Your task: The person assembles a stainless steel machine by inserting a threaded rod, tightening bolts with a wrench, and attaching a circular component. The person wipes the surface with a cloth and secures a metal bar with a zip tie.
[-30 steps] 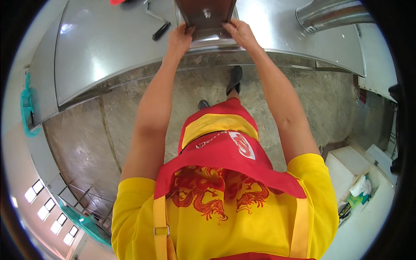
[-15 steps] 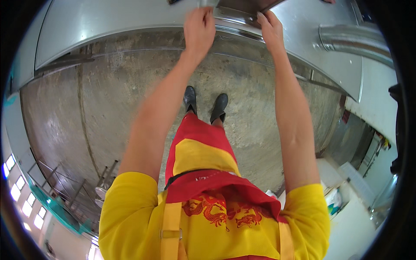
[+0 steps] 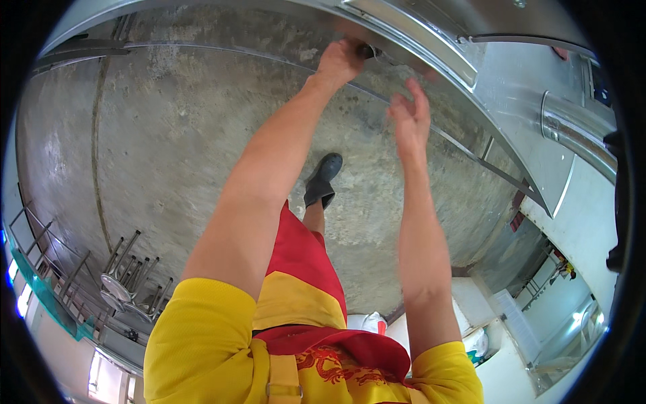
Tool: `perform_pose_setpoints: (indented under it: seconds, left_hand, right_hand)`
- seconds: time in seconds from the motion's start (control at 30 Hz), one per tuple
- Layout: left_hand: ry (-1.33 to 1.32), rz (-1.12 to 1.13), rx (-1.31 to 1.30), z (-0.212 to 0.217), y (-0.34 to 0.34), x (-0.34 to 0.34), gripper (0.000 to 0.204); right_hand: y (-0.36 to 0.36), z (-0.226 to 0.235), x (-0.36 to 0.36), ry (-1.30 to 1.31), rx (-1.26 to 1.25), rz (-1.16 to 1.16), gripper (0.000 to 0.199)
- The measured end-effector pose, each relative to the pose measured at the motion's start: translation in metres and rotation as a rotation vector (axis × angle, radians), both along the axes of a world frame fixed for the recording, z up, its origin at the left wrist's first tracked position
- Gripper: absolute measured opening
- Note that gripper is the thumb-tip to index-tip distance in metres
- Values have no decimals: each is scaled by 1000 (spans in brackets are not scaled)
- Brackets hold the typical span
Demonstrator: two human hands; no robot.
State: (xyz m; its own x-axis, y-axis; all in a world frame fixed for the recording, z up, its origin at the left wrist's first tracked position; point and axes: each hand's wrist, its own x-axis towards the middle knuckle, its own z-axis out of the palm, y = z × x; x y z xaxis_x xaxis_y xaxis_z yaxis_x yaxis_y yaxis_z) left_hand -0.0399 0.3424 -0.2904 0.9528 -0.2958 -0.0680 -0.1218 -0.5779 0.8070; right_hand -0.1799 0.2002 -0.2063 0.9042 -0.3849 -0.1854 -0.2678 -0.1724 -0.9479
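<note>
Gripping: left hand curled, seemingly round a dark piece beside the front edge of the table; fist probably for steadiness.
Right hand: fingers loosely spread, empty, near same edge.

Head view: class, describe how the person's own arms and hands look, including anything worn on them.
Short yellow sleeves cover the tops of the arms, which are bare below the hems. The left hand and right hand are ungloved, with no watch or bracelet visible. Blur and angle leave rings uncertain.
</note>
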Motion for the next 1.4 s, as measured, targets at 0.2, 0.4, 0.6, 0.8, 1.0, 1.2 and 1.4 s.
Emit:
perform_pose_setpoints:
  seconds: [0.2,0.4,0.6,0.8,1.0,1.2,1.4]
  left_hand:
    - [227,37,-266,4,52,-103,27]
    - [406,24,-266,44,66,-105,30]
    - [239,23,-293,40,41,-104,27]
    - [369,242,-301,48,59,-118,23]
    - [416,156,-267,29,74,-157,25]
    - [211,249,-352,51,25,-116,38]
    - [-227,174,-55,31,-11,-29,38]
  right_hand:
    - [-2,-4,44,93,284,13,51]
    - [23,4,45,85,254,-80,40]
    - [39,28,51,242,359,-252,32]
    - [29,62,30,-59,1131,-301,13]
    - [-27,61,-23,-196,1423,-242,11]
    - [-9,75,-27,127,646,-254,10]
    - [-66,-8,49,86,216,-269,25]
